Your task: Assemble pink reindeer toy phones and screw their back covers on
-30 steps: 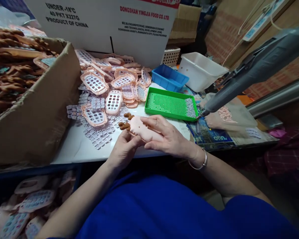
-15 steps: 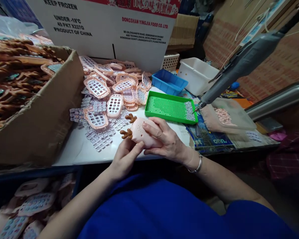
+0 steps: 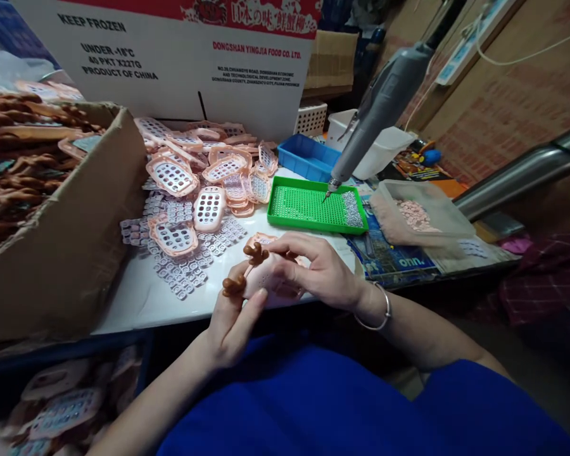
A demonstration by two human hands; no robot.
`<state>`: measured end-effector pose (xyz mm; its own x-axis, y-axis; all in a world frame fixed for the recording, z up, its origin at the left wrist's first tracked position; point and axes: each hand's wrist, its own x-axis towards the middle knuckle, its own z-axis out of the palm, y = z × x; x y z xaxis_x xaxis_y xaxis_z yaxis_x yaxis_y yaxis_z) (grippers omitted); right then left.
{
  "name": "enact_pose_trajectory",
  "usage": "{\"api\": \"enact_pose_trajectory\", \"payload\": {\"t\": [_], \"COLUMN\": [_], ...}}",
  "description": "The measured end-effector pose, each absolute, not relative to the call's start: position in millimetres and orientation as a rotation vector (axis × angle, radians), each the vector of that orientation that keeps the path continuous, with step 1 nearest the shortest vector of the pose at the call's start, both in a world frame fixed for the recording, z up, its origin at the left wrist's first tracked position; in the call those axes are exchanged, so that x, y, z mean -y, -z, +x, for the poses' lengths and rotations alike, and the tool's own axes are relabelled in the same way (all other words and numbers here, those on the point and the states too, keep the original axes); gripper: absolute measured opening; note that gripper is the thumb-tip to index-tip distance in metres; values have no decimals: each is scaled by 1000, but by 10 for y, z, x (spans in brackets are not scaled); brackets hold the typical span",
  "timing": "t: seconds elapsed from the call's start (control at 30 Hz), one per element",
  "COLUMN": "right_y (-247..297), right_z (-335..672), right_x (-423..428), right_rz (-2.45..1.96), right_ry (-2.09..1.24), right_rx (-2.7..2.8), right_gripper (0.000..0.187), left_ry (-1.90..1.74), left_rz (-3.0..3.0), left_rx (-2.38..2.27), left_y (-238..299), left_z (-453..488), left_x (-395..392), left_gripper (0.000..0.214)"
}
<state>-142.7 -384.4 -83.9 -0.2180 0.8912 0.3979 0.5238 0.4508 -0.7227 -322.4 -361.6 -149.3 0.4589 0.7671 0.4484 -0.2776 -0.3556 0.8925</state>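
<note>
A pale pink toy phone shell with two brown antlers is held between both hands above the table's front edge. My left hand grips its antler end, the thumb lying along the near side. My right hand is closed around the other end, with thumb and fingers on the upper side. The shell is tilted, and fingers hide much of it. Just beyond it shows the peach rim of a shell piece; whether it touches the held toy I cannot tell. Left of it lies a keypad shell with dark buttons.
A green tray holds small silvery screws, with a hanging electric screwdriver over it. Further back stand a blue bin and white tub. Peach shells and clear button sheets lie left, beside a cardboard box.
The toy has been tilted and its antlers have turned towards me. The screwdriver has swung left over the green tray. The whole view has shifted slightly.
</note>
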Motion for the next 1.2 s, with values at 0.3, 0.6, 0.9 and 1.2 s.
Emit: {"api": "enact_pose_trajectory", "payload": {"t": [0.3, 0.6, 0.9, 1.2], "right_y": [788, 752, 853, 1018], "right_z": [-1475, -1439, -1339, -1357], "right_x": [3800, 3809, 3848, 3884], "right_rz": [-1160, -1063, -1310, -1377], "right_ry": [-538, -358, -426, -603], "right_rx": [1809, 1859, 2007, 1662], "right_gripper": [25, 20, 44, 46], "left_ry": [-1266, -1329, -1424, -1348], "left_rz": [1414, 1583, 1298, 1291], "left_rx": [-531, -675, -687, -579], "left_y": [1496, 1488, 1486, 1311], "left_z": [-3143, -3198, -3184, -3019], "left_x": [3643, 3586, 3390, 3539], "left_gripper": [25, 21, 28, 18]}}
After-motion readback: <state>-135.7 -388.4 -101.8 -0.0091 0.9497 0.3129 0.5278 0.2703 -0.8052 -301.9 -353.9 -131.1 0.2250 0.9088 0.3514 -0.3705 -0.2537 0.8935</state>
